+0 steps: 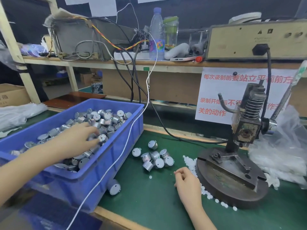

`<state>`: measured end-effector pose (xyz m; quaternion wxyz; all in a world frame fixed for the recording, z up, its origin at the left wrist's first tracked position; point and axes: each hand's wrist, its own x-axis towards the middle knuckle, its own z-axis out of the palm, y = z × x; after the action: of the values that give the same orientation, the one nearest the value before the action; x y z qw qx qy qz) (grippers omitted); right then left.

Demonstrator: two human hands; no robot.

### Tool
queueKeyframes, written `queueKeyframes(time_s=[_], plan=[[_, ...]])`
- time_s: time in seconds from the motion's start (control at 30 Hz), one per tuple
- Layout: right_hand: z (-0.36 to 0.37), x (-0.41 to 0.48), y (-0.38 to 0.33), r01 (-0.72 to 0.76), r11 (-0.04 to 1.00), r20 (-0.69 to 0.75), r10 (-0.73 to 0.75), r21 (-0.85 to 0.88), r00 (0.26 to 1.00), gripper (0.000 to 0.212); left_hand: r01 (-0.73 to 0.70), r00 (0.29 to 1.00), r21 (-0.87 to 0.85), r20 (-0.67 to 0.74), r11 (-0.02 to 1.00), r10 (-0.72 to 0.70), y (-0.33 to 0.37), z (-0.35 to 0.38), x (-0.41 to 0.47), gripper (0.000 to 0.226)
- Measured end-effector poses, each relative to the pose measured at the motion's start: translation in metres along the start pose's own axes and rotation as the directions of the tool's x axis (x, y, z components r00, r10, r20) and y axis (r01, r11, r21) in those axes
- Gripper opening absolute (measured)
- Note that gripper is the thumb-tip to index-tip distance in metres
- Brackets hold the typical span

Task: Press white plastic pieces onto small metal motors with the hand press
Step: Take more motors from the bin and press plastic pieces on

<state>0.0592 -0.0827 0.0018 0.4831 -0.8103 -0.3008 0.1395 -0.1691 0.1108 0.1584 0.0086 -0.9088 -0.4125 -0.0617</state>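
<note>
motors (93,127) in bin (106,165), press (232,171) right

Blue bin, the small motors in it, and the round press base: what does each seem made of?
Rectangular blue bin: moulded plastic, judging by its uniform colour, rounded rim and sheen. Small silver cylindrical motors: metal cans, bright with grey reflections; flat end faces pale, material unclear. Round dark press base: metal, probably iron or steel, dull with worn, stained patches.

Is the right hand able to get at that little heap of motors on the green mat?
Probably yes. The right hand lies near the heap of motors, with only bare mat and a stray white piece between; nothing covers the heap.
</note>
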Motion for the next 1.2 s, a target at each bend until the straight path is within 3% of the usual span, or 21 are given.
queueKeyframes(time_s=[0.03, 0.1, 0.13, 0.2, 0.33, 0.67, 1.0, 1.2], plan=[[0.000, 0.000, 0.000, -0.002, 1.000, 0.001, 0.002, 0.001, 1.000, 0.019, 0.041, 0.990, 0.131, 0.128, 0.991, -0.058, -0.011, 0.004, -0.002, 0.047], [0.000, 0.000, 0.000, -0.004, 1.000, 0.003, 0.004, 0.001, 1.000, 0.018, 0.024, 0.892, 0.362, 0.414, 0.932, -0.184, -0.023, 0.010, -0.009, 0.064], [0.000, 0.000, 0.000, -0.003, 1.000, 0.003, 0.003, 0.002, 1.000, 0.018, -0.016, 0.844, 0.411, 0.494, 0.911, -0.208, -0.025, 0.013, -0.012, 0.066], [0.000, -0.001, -0.001, -0.003, 1.000, 0.005, 0.003, 0.005, 1.000, 0.018, -0.049, 0.813, 0.407, 0.546, 0.912, -0.201, -0.025, 0.014, -0.013, 0.067], [-0.001, -0.002, -0.002, -0.008, 1.000, 0.004, 0.008, 0.009, 1.000, 0.018, -0.023, 0.803, 0.340, 0.567, 0.940, -0.185, -0.024, 0.007, -0.008, 0.067], [0.000, 0.000, -0.001, -0.008, 1.000, 0.008, 0.008, -0.007, 1.000, 0.017, -0.016, 0.847, 0.237, 0.519, 0.971, -0.112, -0.030, 0.011, -0.005, 0.041], [0.001, 0.000, 0.001, -0.011, 1.000, -0.003, 0.011, 0.028, 1.000, 0.017, -0.004, 0.850, 0.251, 0.511, 0.968, -0.129, -0.026, 0.017, -0.005, 0.033], [0.001, 0.000, 0.000, -0.008, 1.000, 0.002, 0.008, 0.020, 1.000, 0.018, 0.032, 0.876, 0.172, 0.469, 0.985, -0.111, -0.032, 0.023, -0.007, 0.033]])
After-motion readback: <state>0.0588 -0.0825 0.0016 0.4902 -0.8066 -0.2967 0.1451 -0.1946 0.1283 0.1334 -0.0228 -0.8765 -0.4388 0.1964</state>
